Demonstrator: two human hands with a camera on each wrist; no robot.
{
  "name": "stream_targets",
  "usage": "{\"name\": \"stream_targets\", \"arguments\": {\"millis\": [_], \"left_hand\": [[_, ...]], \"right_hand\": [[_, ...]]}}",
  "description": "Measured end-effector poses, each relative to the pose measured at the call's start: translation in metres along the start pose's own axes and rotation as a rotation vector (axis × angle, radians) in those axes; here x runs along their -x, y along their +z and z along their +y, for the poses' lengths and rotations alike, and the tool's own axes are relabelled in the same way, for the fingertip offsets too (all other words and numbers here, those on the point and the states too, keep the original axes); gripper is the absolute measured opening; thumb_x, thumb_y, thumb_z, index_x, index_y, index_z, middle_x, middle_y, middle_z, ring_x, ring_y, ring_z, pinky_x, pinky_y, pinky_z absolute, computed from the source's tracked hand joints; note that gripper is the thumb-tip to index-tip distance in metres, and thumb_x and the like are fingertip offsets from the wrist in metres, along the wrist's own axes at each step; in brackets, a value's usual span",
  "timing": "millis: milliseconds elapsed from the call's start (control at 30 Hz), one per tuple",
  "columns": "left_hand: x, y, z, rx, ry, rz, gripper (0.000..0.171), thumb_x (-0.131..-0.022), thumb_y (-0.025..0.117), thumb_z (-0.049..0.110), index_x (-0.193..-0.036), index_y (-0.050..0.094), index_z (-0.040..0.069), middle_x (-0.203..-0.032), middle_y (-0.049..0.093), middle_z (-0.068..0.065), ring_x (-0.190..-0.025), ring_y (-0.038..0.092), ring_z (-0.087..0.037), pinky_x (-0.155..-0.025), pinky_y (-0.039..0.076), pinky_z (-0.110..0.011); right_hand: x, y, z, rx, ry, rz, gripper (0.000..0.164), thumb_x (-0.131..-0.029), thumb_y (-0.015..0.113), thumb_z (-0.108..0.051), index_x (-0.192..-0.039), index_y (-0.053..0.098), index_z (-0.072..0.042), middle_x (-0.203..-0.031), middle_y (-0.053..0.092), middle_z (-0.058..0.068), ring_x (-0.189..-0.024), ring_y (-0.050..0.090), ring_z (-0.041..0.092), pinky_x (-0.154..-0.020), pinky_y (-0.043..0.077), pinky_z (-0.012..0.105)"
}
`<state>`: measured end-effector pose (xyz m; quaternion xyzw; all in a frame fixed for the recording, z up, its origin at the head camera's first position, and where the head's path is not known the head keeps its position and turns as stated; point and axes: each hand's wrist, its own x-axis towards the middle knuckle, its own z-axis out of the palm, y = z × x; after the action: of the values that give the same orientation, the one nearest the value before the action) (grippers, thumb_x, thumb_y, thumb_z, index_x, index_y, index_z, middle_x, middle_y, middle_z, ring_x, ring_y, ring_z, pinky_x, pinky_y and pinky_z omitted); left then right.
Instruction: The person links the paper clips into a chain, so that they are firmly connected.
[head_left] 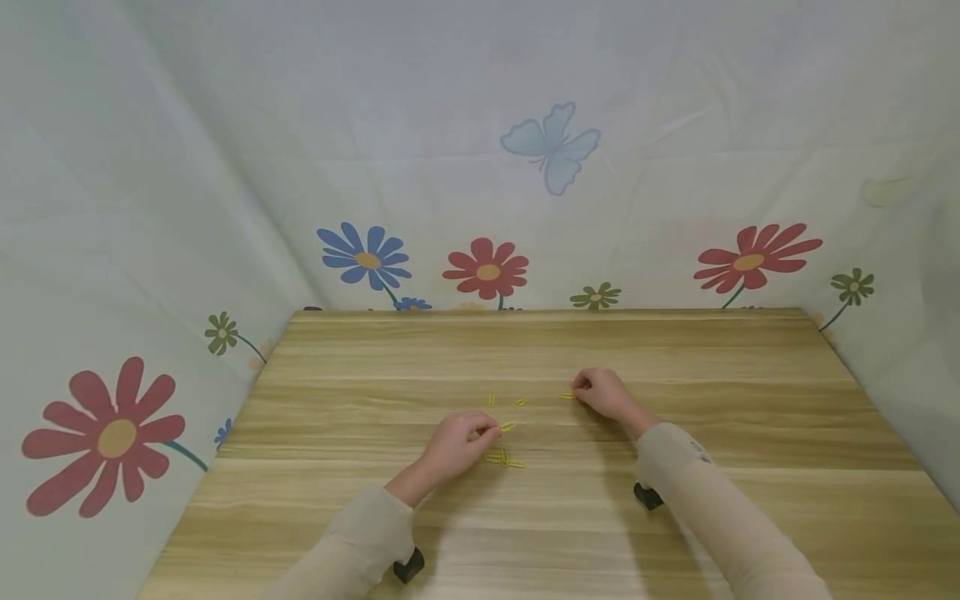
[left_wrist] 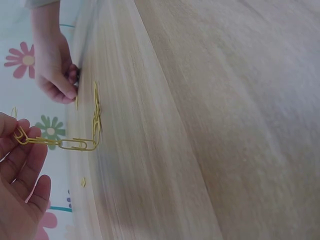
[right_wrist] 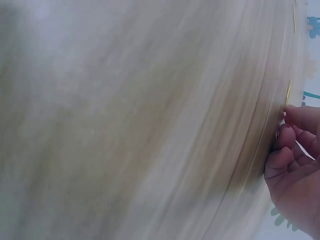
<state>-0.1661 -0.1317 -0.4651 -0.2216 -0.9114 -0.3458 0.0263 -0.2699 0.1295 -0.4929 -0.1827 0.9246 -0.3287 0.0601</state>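
My left hand pinches one end of a chain of yellow paper clips between thumb and fingers. From there the linked clips hang down, and the far end of the chain lies on the wooden table. Farther off to the right, my right hand is low at the tabletop. In the right wrist view its thumb and fingertip pinch the end of a single yellow paper clip, whose other end points away from the hand.
Two loose yellow items lie between the hands: a paper clip and a smaller-looking one to its right. The wooden table meets a pale flower-printed cloth at its back and sides.
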Motion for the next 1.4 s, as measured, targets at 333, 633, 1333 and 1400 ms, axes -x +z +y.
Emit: {"name": "stream_targets", "arguments": {"millis": [333, 633, 1333, 1400], "left_hand": [[-0.0015, 0.0003, 0.0005, -0.006, -0.002, -0.001, 0.019, -0.087, 0.055, 0.022, -0.087, 0.068, 0.008, -0.086, 0.067, 0.001, -0.079, 0.060, -0.008, -0.072, 0.048, -0.025], [-0.0016, -0.0001, 0.0014, -0.023, 0.002, 0.003, 0.018, -0.087, 0.055, 0.022, -0.085, 0.068, 0.011, -0.085, 0.066, 0.002, -0.078, 0.060, -0.007, -0.071, 0.048, -0.024], [-0.0007, -0.0013, 0.0049, -0.019, -0.011, -0.015, 0.019, -0.087, 0.054, 0.022, -0.085, 0.068, 0.008, -0.086, 0.066, 0.001, -0.079, 0.060, -0.009, -0.071, 0.048, -0.025], [-0.0007, -0.0012, 0.0047, -0.016, -0.011, -0.015, 0.020, -0.087, 0.054, 0.022, -0.085, 0.068, 0.008, -0.086, 0.066, 0.001, -0.079, 0.060, -0.009, -0.072, 0.048, -0.026]], "right_hand": [[0.0006, -0.0020, -0.0037, -0.001, 0.003, -0.026, 0.005, -0.078, 0.061, -0.006, -0.078, 0.061, -0.001, -0.073, 0.060, 0.008, -0.067, 0.050, 0.014, -0.061, 0.041, 0.026], [-0.0005, -0.0015, -0.0053, 0.056, 0.004, -0.032, 0.005, -0.077, 0.062, -0.006, -0.075, 0.060, -0.003, -0.070, 0.057, 0.005, -0.064, 0.048, 0.014, -0.059, 0.039, 0.025], [0.0033, 0.0018, -0.0059, 0.079, -0.004, -0.064, 0.005, -0.077, 0.057, -0.008, -0.073, 0.057, -0.007, -0.064, 0.051, 0.001, -0.059, 0.043, 0.012, -0.054, 0.035, 0.024], [0.0038, 0.0022, -0.0058, 0.078, -0.010, -0.059, 0.005, -0.077, 0.057, -0.008, -0.072, 0.056, -0.007, -0.064, 0.051, 0.000, -0.058, 0.043, 0.012, -0.054, 0.035, 0.024]]}}
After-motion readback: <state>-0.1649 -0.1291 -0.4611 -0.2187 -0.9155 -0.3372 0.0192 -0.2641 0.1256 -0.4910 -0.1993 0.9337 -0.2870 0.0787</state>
